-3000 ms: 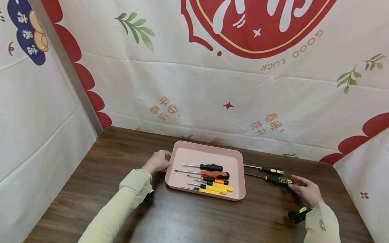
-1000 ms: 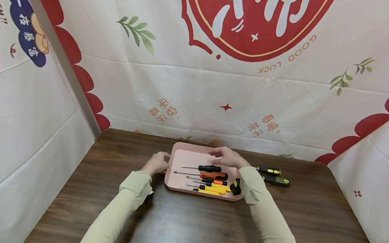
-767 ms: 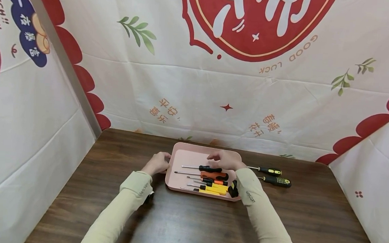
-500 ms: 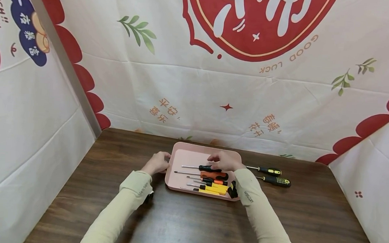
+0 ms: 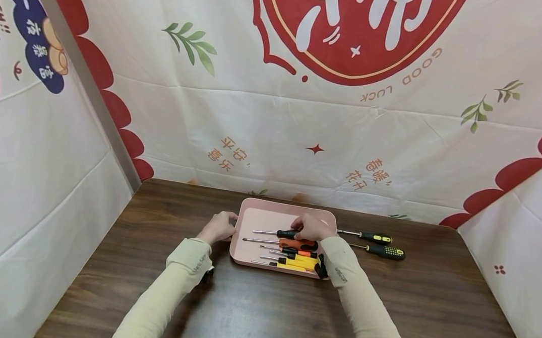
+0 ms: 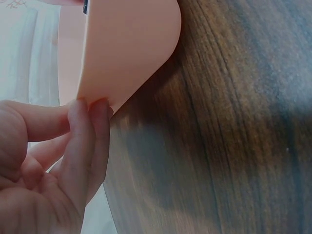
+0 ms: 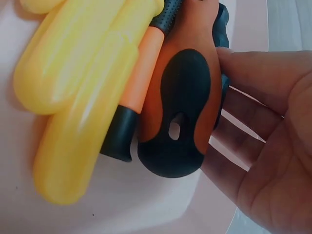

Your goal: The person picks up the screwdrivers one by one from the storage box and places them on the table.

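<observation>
The left hand [image 5: 218,227] pinches the left rim of the pink tray [image 5: 246,218]; in the left wrist view its thumb and fingers [image 6: 83,122] meet on the tray wall. Inside the tray, the right hand [image 5: 312,228] has thumb and fingers around the handle of the black screwdriver [image 5: 285,234], the rearmost one. Just in front lies the orange-and-black screwdriver [image 5: 298,244], whose handle [image 7: 183,92] is beside the right hand [image 7: 263,112] in the right wrist view. Nearer the front are a thin black-and-orange screwdriver [image 5: 290,251] and several yellow-handled ones [image 5: 300,263].
Two screwdrivers with black-and-yellow handles, a rear one [image 5: 376,237] and a front one [image 5: 386,251], lie on the brown wooden table [image 5: 264,315] right of the tray, their shafts towards it. A printed white cloth [image 5: 273,118] hangs behind the table.
The right hand has moved from the front black-and-yellow screwdriver at the right into the tray, then lowered onto the black screwdriver's handle. The left hand has stayed at the rim.
</observation>
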A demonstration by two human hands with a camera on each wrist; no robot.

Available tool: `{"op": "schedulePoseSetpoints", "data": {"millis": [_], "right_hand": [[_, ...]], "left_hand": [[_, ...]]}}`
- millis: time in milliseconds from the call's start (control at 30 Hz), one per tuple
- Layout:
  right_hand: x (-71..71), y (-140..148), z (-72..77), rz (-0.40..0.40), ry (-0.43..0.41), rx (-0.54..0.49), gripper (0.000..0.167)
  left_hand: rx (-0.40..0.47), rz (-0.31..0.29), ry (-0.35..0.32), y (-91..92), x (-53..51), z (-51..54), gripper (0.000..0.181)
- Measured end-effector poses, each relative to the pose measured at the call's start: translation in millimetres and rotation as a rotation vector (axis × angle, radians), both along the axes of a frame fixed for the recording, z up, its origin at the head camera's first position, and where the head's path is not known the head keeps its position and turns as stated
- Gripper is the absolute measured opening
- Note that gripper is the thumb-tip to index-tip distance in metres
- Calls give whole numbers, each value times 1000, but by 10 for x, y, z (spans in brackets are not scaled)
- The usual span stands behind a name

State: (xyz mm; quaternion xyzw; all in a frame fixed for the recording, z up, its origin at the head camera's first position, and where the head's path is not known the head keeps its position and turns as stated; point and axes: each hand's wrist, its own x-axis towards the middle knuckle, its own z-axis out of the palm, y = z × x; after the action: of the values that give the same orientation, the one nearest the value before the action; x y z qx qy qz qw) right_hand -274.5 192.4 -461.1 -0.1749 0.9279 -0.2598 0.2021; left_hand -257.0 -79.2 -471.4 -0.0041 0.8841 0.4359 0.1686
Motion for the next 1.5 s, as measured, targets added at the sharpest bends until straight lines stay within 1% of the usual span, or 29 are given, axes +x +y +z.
{"op": "schedulePoseSetpoints", "data": {"millis": [200,467,600,700,867,1100,1167,1267,1300,1433,1500], "right_hand": [[-11,-25,-29,-21,31,20,20],[-9,-13,-44,21,70,9,11],[-3,-15,-39,7,70,14,10],[4,-8,-28,13,74,7,10],[10,22,1,32,74,-30,13],[-2,103,15,56,63,-126,17],[-5,122,7,42,54,-146,18],[-4,143,0,-12,29,-186,20],[-3,151,-2,-28,33,-196,20],[4,172,-9,-140,92,-162,21],[11,186,-10,-203,94,-169,21]], "left_hand": [[-7,-2,3,3,1,9,39],[-4,4,5,6,10,3,40],[-8,4,6,9,11,-2,39],[-8,4,5,12,8,-3,39],[-9,-1,-3,11,6,2,40],[-14,-1,-3,6,0,8,39],[-16,-2,-3,6,-2,7,39],[-18,-5,-3,8,-2,2,39],[-18,-6,-4,9,-1,1,39],[-21,-10,-6,6,1,6,40],[-20,-9,-8,4,4,11,39]]}}
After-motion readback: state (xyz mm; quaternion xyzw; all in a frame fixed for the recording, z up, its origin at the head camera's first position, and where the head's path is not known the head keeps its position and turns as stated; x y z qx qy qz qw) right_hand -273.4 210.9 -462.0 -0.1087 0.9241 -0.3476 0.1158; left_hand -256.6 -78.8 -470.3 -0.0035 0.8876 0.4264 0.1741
